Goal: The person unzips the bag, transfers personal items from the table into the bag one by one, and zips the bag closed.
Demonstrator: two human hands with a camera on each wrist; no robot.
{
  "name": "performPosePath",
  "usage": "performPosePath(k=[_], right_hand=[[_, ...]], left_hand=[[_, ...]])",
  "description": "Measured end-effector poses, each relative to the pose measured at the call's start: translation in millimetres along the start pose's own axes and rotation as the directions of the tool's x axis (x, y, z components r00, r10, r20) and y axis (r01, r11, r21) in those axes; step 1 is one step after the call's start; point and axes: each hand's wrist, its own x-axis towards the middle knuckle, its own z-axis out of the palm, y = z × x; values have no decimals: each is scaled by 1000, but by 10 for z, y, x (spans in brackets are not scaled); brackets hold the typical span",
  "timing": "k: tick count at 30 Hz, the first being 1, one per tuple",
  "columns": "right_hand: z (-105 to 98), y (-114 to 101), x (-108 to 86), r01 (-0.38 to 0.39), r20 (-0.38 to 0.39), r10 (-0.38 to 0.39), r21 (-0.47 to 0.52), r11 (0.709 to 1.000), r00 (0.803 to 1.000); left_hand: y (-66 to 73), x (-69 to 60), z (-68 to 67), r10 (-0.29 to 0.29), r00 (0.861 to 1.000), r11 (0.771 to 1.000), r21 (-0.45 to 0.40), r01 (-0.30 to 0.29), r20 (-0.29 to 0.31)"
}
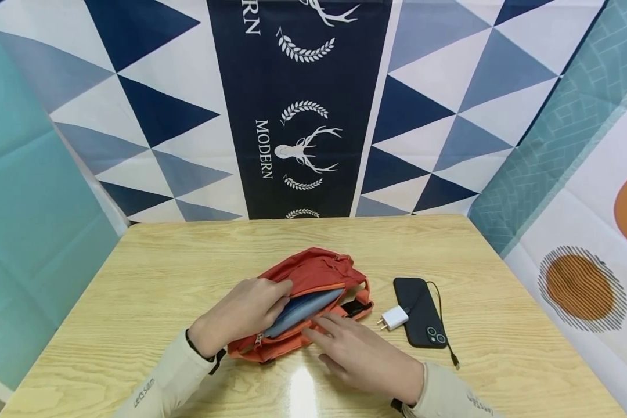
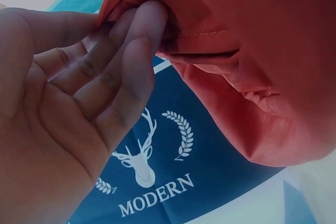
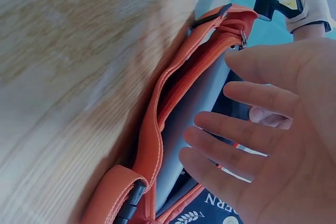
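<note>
A red-orange waist bag [image 1: 309, 268] with an open zipper lies on the wooden table in the head view. Inside its mouth shows a smooth grey-blue thing [image 1: 304, 313], mostly hidden by the bag; its kind is unclear. My left hand [image 1: 247, 309] pinches the upper edge of the opening, thumb on one side and fingers on the other, as the left wrist view shows. At the lower right edge of the bag is my right hand [image 1: 356, 352], its fingers [image 3: 236, 127] extended and spread over the opening, with nothing gripped.
Right of the bag, a black phone [image 1: 422, 328] lies face down. A white charger plug [image 1: 395, 317] rests against it, and a thin black cable [image 1: 453, 355] runs alongside. A patterned cloth [image 1: 303, 87] hangs behind the table [image 1: 162, 273].
</note>
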Motion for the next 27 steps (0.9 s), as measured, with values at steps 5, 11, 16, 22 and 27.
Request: performPosePath(k=[5,11,16,22,27], right_hand=[[16,-17,23,6,-18,-6,13,1000,1000],[40,-42,36,34,-67,-33,16,999,997],[44,-50,42,59,-69,-58,9,998,996],[42,-55,38,56,-64,-55,17,998,996],[51,-51,54,50,-66,-45,81,995,997]], left_hand=[[1,-3,35,-7,1000,1000,-16,7,31],[56,13,82,-21,996,998,-49,25,88],[109,10,113,-34,992,999,-33,39,119],[143,9,101,-55,990,997,-48,61,129],[146,-66,21,-74,989,992,-91,87,131]])
